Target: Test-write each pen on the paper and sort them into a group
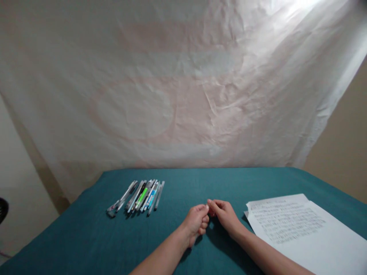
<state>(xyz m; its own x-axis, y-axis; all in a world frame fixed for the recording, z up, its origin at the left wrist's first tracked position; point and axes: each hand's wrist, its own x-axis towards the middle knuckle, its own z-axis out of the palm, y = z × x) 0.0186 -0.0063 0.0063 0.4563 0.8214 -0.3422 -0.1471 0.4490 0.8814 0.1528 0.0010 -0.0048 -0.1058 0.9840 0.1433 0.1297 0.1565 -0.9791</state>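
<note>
My left hand (pixel 197 221) and my right hand (pixel 225 215) meet fingertip to fingertip on the teal tablecloth (pixel 177 236) at centre. Both hands are curled closed, pinching together at one spot. Whatever lies between the fingertips is too small or hidden to name. A row of several pens (pixel 140 196) lies to the left of the hands, apart from them, with one pen showing a green body. A stack of white sheets with handwriting (pixel 292 225) lies to the right, close to my right forearm.
A crumpled white sheet (pixel 183 88) hangs as a backdrop behind the table. The table's far edge runs just beyond the pens. A dark object (pixel 2 209) shows at the far left edge.
</note>
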